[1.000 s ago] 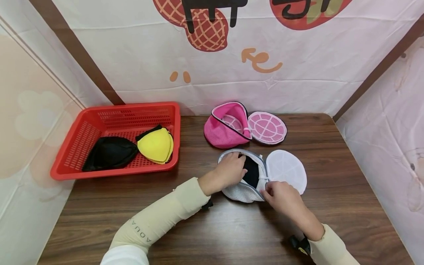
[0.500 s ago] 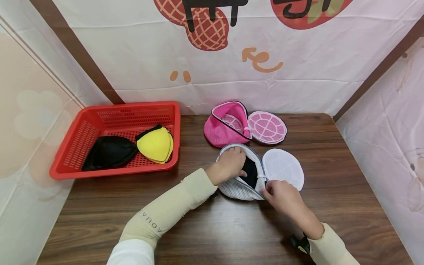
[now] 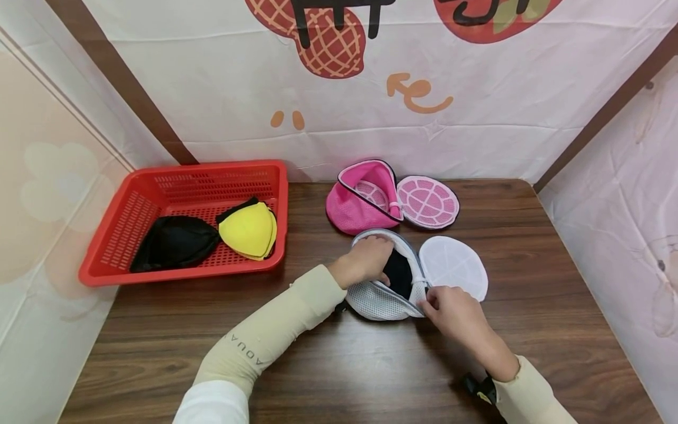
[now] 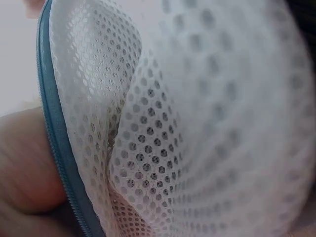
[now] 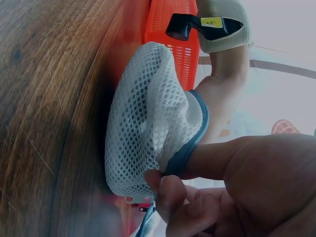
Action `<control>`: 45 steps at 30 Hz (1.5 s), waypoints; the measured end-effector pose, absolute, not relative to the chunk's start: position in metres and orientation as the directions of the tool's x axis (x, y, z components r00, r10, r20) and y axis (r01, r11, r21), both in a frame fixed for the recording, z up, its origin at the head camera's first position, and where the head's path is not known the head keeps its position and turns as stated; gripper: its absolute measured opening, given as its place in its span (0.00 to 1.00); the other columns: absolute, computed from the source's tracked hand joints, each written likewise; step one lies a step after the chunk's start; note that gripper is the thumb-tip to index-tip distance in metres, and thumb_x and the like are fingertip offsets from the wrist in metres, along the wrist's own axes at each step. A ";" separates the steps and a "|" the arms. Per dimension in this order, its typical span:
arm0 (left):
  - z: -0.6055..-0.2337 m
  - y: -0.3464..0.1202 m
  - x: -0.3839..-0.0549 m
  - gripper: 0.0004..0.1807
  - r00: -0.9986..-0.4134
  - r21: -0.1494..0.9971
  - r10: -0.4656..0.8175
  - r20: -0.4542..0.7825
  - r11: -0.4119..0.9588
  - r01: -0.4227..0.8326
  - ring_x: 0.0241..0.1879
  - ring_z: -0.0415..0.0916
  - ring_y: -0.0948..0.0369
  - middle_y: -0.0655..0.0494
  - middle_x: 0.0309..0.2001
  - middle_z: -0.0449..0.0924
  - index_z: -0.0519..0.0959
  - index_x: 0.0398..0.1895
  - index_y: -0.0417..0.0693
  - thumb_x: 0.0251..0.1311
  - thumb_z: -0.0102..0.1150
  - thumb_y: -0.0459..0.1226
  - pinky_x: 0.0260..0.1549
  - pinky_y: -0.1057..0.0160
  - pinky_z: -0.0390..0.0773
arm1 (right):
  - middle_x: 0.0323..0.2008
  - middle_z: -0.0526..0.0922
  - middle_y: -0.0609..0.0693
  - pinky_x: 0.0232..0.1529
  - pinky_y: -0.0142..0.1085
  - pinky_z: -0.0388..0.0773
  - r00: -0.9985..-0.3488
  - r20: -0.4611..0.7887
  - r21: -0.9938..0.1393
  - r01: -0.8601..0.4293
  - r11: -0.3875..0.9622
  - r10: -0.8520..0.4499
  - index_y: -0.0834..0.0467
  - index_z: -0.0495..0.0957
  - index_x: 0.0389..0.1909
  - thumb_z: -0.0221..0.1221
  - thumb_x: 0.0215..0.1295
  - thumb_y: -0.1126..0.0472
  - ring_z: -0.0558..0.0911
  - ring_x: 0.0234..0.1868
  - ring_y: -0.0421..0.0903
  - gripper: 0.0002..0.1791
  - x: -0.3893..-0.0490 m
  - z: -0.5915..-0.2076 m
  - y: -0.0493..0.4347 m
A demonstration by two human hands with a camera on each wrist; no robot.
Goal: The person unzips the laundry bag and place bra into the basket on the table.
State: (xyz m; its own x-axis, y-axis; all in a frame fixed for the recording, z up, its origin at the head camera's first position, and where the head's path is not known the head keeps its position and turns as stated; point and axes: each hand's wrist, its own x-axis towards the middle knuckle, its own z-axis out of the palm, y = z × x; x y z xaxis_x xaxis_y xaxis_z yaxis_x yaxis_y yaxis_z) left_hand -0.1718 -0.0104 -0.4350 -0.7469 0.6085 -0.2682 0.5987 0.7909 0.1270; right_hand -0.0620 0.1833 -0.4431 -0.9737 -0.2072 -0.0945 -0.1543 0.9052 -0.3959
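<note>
A white mesh laundry bag with a blue-grey zipper edge stands unzipped on the table, its round lid folded out to the right. Inside lies a black padded piece, perhaps a bra cup. My left hand reaches over the bag's left rim into the opening, with the thumb near the black piece; its fingertips are hidden. At the near right rim, my right hand pinches the zipper edge between thumb and fingers, as the right wrist view confirms. White mesh fills most of the left wrist view.
Behind the white bag sits a pink mesh laundry bag, unzipped, its lid laid out to the right. A red basket at the left holds a black bra and a yellow bra. A printed cloth wall borders the table's back.
The white bag has shifted slightly away from me, and my left hand has gone with it. More of the black piece shows beside the left thumb. My right hand stays at the rim.
</note>
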 end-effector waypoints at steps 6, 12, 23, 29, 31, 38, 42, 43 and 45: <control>-0.436 -0.009 -0.175 0.35 -0.718 0.149 0.638 -0.278 0.767 0.624 0.64 0.71 0.52 0.49 0.60 0.78 0.76 0.60 0.45 0.50 0.80 0.48 0.66 0.56 0.70 | 0.14 0.72 0.41 0.19 0.37 0.66 -0.971 -0.114 -0.403 -0.147 0.903 -0.209 0.50 0.78 0.19 0.67 0.65 0.56 0.70 0.19 0.42 0.15 -0.062 -0.444 0.184; -0.436 -0.011 -0.177 0.30 -0.680 0.205 0.694 -0.234 0.719 0.664 0.60 0.76 0.53 0.52 0.54 0.82 0.80 0.54 0.46 0.48 0.81 0.42 0.64 0.59 0.72 | 0.14 0.71 0.41 0.19 0.37 0.66 -0.973 -0.112 -0.400 -0.144 0.905 -0.204 0.50 0.77 0.19 0.67 0.64 0.56 0.70 0.19 0.42 0.15 -0.061 -0.445 0.184; -0.444 -0.024 -0.183 0.23 -0.589 0.385 0.797 -0.133 0.589 0.710 0.54 0.74 0.57 0.51 0.49 0.78 0.77 0.50 0.43 0.54 0.78 0.37 0.58 0.61 0.73 | 0.15 0.71 0.42 0.19 0.37 0.66 -0.973 -0.132 -0.393 -0.123 0.911 -0.189 0.51 0.78 0.19 0.67 0.65 0.56 0.70 0.19 0.43 0.15 -0.060 -0.444 0.185; -0.443 -0.030 -0.187 0.21 -0.564 0.477 0.824 -0.043 0.513 0.714 0.41 0.68 0.61 0.58 0.35 0.69 0.69 0.34 0.49 0.52 0.78 0.35 0.44 0.64 0.70 | 0.14 0.70 0.43 0.19 0.37 0.65 -0.978 -0.096 -0.377 -0.135 0.916 -0.183 0.50 0.77 0.19 0.66 0.65 0.57 0.69 0.19 0.43 0.15 -0.062 -0.445 0.188; -0.443 -0.033 -0.188 0.20 -0.566 0.505 0.824 -0.036 0.504 0.701 0.45 0.73 0.61 0.58 0.39 0.75 0.72 0.39 0.48 0.53 0.78 0.35 0.50 0.64 0.72 | 0.14 0.70 0.43 0.19 0.37 0.65 -0.979 -0.095 -0.376 -0.134 0.917 -0.182 0.50 0.76 0.18 0.66 0.65 0.57 0.69 0.19 0.43 0.15 -0.062 -0.445 0.188; -0.443 -0.041 -0.193 0.26 -0.548 0.604 0.837 -0.011 0.443 0.663 0.60 0.77 0.55 0.48 0.56 0.83 0.80 0.58 0.36 0.56 0.75 0.35 0.65 0.66 0.71 | 0.15 0.71 0.43 0.19 0.36 0.65 -0.976 -0.128 -0.371 -0.117 0.921 -0.175 0.52 0.78 0.21 0.65 0.66 0.56 0.69 0.19 0.43 0.13 -0.063 -0.443 0.187; -0.442 -0.045 -0.196 0.23 -0.550 0.668 0.834 0.038 0.388 0.635 0.54 0.80 0.59 0.51 0.50 0.86 0.83 0.54 0.38 0.55 0.77 0.34 0.60 0.70 0.73 | 0.15 0.70 0.43 0.19 0.35 0.64 -0.977 -0.129 -0.375 -0.113 0.920 -0.172 0.52 0.78 0.21 0.64 0.67 0.57 0.69 0.19 0.43 0.13 -0.062 -0.441 0.188; -0.441 -0.046 -0.197 0.22 -0.554 0.687 0.831 0.055 0.371 0.625 0.52 0.80 0.60 0.52 0.49 0.86 0.84 0.53 0.38 0.54 0.77 0.34 0.59 0.71 0.74 | 0.15 0.70 0.43 0.19 0.35 0.64 -0.977 -0.125 -0.376 -0.114 0.920 -0.172 0.52 0.78 0.21 0.64 0.67 0.57 0.69 0.19 0.43 0.13 -0.062 -0.441 0.188; -0.440 -0.048 -0.198 0.20 -0.557 0.733 0.826 0.089 0.324 0.598 0.49 0.80 0.62 0.53 0.46 0.87 0.84 0.51 0.38 0.54 0.76 0.32 0.57 0.71 0.75 | 0.15 0.69 0.43 0.18 0.35 0.64 -0.978 -0.115 -0.377 -0.117 0.919 -0.172 0.52 0.77 0.20 0.64 0.66 0.58 0.69 0.19 0.43 0.14 -0.063 -0.441 0.188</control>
State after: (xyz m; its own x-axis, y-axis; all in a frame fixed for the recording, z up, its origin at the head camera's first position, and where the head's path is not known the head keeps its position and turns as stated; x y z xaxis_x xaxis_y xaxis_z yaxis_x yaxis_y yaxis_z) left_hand -0.1981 -0.0484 -0.4397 -0.5569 0.8258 0.0894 0.5982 0.3241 0.7329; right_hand -0.0627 0.1880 -0.4407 -0.9783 -0.1721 -0.1152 -0.1173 0.9188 -0.3769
